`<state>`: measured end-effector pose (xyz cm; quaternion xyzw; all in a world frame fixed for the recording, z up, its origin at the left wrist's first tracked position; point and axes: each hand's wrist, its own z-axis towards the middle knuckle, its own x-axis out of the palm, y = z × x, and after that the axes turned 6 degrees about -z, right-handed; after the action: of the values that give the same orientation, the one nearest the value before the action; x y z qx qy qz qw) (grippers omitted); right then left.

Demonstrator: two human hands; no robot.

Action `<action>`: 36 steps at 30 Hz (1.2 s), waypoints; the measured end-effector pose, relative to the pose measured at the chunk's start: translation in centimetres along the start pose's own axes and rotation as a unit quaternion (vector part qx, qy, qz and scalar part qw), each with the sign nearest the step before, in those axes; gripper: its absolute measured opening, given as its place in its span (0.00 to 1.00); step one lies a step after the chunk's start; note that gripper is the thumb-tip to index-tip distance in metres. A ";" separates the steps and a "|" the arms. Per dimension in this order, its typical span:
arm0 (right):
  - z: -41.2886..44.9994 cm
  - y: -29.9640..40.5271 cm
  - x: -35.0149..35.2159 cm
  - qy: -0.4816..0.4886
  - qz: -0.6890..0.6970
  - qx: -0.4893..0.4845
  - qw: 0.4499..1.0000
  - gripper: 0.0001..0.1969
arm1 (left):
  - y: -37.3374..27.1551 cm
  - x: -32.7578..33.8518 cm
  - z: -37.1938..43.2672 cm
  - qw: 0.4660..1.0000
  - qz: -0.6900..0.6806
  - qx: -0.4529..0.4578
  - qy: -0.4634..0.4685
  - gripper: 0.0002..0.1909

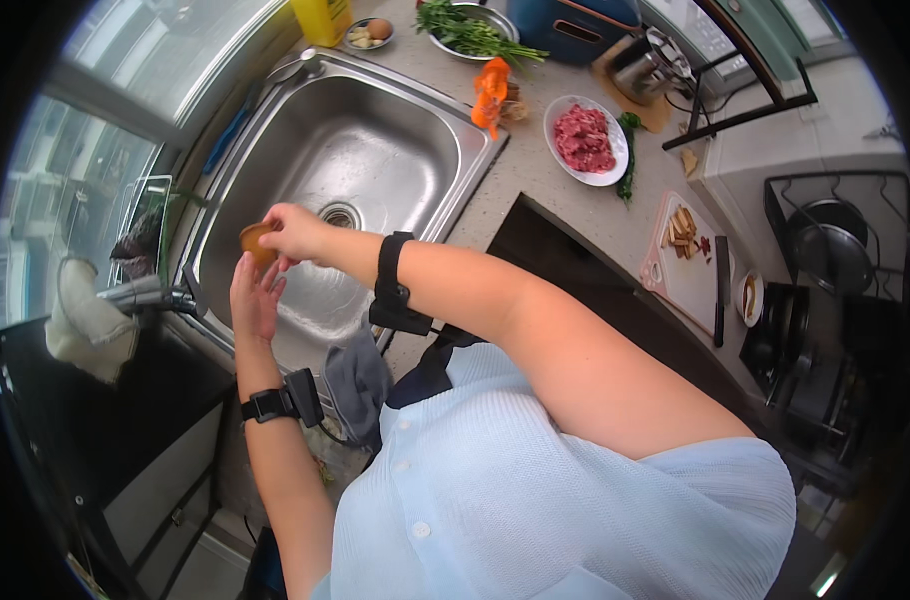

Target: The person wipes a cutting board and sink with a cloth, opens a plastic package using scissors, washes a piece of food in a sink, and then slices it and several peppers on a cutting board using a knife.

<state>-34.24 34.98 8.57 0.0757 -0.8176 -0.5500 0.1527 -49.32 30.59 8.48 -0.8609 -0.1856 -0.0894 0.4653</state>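
Over the left side of a stainless-steel sink (425, 142), my right hand (297, 234) grips a small round brown object (257, 241) by its edge; it looks like a shallow dish, though its exact kind is unclear. My left hand (255, 300) is raised just below it, palm up with fingers apart, its fingertips close to the brown object; whether they touch it I cannot tell. The sink's drain (340, 216) lies beyond my right wrist. A faucet (154, 298) reaches in at the sink's left edge. A grey cloth (356, 382) hangs over the near edge.
On the counter stand a plate of raw minced meat (584, 141), a bowl of leafy greens (470, 31), an orange plastic bag (491, 94) and a small dish with an egg (380, 30). A cutting board (695, 289) holds cut pieces and a knife (721, 289). A stove (837, 225) is at right.
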 end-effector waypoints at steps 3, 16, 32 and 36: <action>-1.8 0.8 -0.4 0.054 0.017 0.007 0.998 0.13 | 1.5 0.7 0.4 0.988 -0.109 0.050 0.098 0.16; -17.3 -4.0 -23.0 -0.043 -0.513 -0.132 0.847 0.14 | 2.6 2.3 -2.0 0.656 0.725 0.199 -0.065 0.10; -68.0 -17.7 -49.2 -0.528 -0.499 0.173 0.665 0.32 | 31.8 48.5 -17.0 0.732 0.508 -0.020 0.454 0.13; -69.2 -19.2 -49.7 -0.538 -0.385 0.166 0.731 0.34 | 37.3 53.6 -19.7 0.703 0.513 -0.060 0.489 0.12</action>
<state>34.76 -18.57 6.70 0.1002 -0.7421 -0.3661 -0.5525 15.17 8.23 8.20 -0.6844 0.5440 -0.2567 0.4120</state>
